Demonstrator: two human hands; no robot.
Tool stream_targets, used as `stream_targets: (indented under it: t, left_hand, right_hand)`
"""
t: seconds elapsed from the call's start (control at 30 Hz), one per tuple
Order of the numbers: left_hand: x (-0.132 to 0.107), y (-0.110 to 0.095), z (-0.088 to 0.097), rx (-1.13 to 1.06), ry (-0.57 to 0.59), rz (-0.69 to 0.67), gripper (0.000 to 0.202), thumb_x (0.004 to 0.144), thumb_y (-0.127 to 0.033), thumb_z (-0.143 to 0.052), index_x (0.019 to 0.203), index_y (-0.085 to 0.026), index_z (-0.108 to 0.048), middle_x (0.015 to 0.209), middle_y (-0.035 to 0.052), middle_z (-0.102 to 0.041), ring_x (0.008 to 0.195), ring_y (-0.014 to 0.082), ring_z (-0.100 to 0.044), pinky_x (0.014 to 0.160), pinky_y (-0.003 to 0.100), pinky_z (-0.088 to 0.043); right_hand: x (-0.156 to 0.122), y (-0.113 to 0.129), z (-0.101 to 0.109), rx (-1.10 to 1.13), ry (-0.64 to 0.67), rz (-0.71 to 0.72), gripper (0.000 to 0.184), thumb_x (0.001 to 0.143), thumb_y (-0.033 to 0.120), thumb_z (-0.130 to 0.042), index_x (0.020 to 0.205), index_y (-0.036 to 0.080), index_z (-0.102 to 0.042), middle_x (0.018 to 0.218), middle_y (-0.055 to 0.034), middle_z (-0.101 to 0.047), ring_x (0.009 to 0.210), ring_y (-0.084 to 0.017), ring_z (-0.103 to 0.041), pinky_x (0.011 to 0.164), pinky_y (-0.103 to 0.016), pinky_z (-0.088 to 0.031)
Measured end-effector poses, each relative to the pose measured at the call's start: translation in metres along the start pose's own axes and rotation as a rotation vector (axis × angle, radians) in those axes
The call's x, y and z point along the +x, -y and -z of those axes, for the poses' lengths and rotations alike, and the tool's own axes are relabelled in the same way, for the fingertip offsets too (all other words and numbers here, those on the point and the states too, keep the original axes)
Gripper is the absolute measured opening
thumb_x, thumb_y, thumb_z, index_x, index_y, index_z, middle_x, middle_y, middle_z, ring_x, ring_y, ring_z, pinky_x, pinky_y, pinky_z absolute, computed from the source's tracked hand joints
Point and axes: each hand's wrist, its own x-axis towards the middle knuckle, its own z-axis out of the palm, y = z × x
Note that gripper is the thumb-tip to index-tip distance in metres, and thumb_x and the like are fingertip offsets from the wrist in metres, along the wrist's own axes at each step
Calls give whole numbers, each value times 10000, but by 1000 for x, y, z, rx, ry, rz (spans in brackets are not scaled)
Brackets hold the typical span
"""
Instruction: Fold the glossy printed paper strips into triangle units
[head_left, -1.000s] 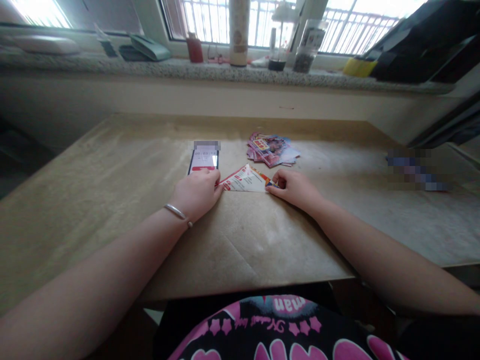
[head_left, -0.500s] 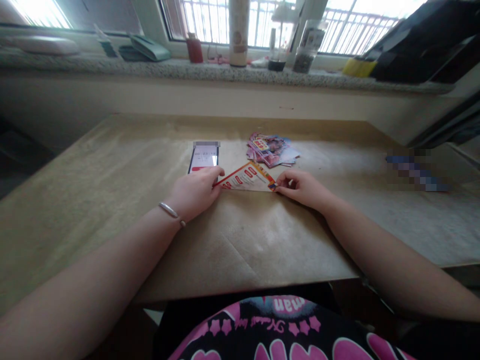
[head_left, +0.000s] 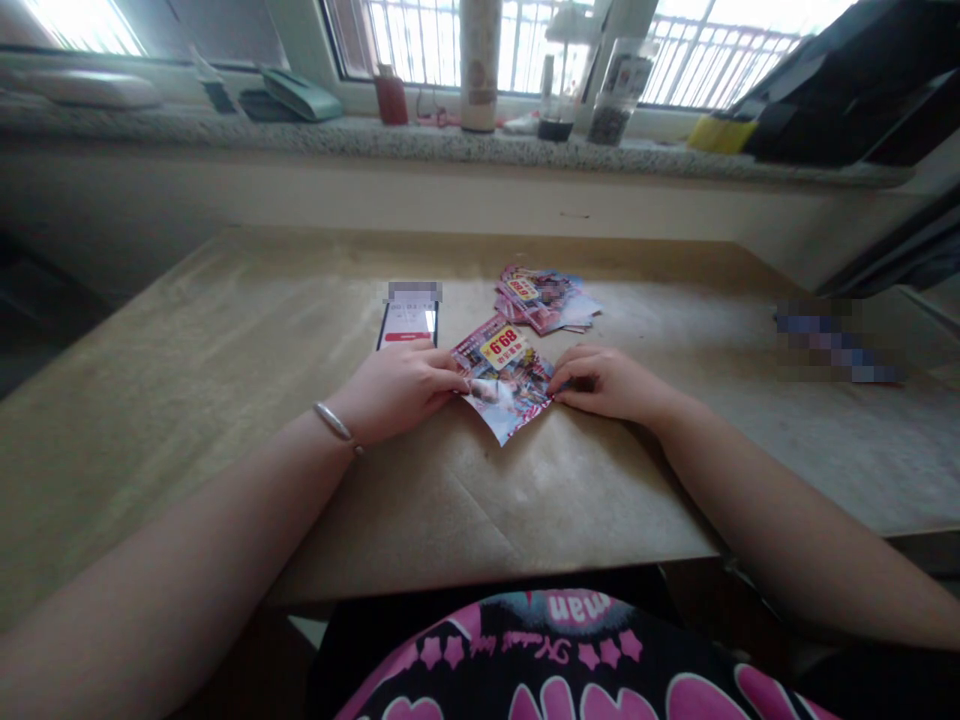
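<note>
Between my hands is a square printed flyer (head_left: 504,375) in pink and white, with a yellow price patch; its near corner points at me and a crease runs across it. My left hand (head_left: 409,385), with a silver bangle at the wrist, pinches its left corner between thumb and fingers. At the opposite corner, the fingers of my right hand (head_left: 604,382) are closed on the edge. Just beyond lies a loose pile of similar flyers (head_left: 551,300). A phone (head_left: 409,320) with a lit screen lies past my left hand, its lower end hidden by the hand.
The table (head_left: 420,520) reaches back to a wall. Above it, a stone windowsill (head_left: 315,135) bears a red bottle (head_left: 390,95), a tall cylinder (head_left: 478,70), a clear container (head_left: 619,95) and a yellow item (head_left: 720,135). A blurred blue object (head_left: 836,345) lies far right.
The flyer was folded into a triangle with its white and red printed side up. Now it is opened out, its picture side showing and one corner toward me. Both hands have shifted slightly.
</note>
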Motion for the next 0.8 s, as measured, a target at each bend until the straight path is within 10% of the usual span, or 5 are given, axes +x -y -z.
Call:
stream_targets:
  t: [0.8]
  left_hand:
    - [1,-3,-6,-116,23,-190,301,961,-247,-457,1171,-264,-673,1030,65,-670,997,183,-610,910,303,-491]
  right_hand:
    - [7,24,-14,-273,45,140,213,913,231,-504,938,224,-715,969,-64,-702,911,-201,-608,834,-339,-490]
